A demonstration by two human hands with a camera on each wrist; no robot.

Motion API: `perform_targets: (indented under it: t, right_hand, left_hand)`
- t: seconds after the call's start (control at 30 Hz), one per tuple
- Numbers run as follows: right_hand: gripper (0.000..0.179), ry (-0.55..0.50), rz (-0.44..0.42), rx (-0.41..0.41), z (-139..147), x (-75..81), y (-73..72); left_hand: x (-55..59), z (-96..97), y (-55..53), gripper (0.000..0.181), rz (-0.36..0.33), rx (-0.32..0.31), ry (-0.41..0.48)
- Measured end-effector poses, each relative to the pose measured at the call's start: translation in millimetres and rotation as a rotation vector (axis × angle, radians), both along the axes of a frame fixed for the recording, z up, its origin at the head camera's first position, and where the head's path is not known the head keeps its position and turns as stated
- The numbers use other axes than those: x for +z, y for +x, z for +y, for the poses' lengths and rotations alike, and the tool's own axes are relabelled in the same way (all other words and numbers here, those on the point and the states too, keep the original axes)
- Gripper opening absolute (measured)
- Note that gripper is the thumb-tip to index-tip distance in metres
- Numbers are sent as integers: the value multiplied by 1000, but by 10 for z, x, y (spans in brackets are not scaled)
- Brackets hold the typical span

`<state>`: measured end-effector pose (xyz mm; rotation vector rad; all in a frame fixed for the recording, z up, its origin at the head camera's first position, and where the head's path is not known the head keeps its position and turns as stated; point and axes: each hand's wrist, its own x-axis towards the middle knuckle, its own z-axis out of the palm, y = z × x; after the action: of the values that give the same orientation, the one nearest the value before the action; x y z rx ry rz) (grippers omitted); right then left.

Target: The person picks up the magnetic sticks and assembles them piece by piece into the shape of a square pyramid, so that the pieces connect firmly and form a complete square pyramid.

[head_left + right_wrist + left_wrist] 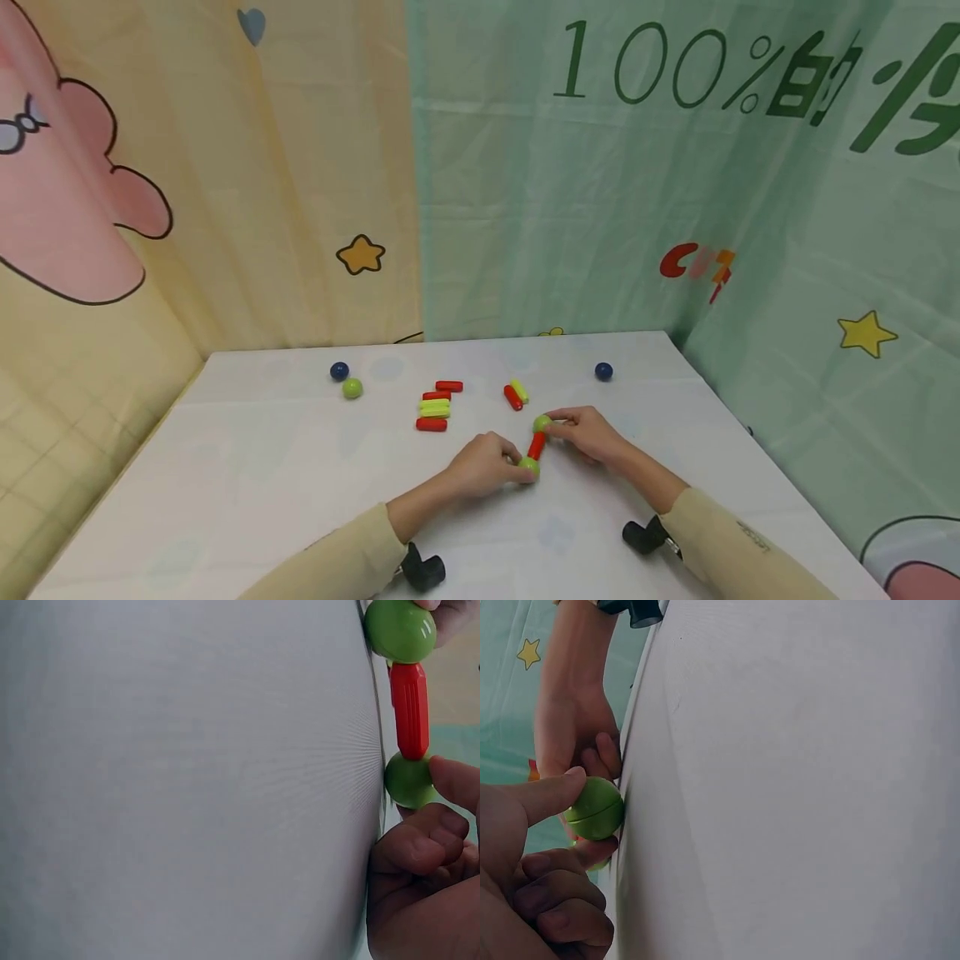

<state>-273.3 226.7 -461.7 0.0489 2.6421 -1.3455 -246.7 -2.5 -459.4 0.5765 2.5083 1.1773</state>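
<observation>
A red rod [411, 711] joins two green balls, one at each end, low over the white table. My left hand [486, 465] pinches the nearer green ball [596, 808] between thumb and index finger, its other fingers curled in. At the far end, my right hand [587, 433] pinches the other green ball [409, 780] with thumb and fingertip. In the head view the piece slants away and slightly to the right between both hands. Just behind it lie a loose red rod [513, 397] and a yellow-green rod [520, 391], side by side.
Several red and yellow-green rods [434, 408] lie in a group left of centre on the white table [285, 467]. A dark blue ball [339, 372] and a green ball [352, 388] sit at the back left. Another blue ball [603, 372] is at the back right.
</observation>
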Motion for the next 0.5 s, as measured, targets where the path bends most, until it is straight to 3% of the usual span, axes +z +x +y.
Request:
perform_targets:
  t: [0.33, 0.5]
  right_hand:
    - [39, -14, -22, 24, -58, -8, -53]
    - [40, -32, -32, 4, -53, -22, -68]
  left_hand:
    - [-8, 187, 39, 30, 27, -49, 15]
    - [-9, 230, 58, 28, 38, -45, 20]
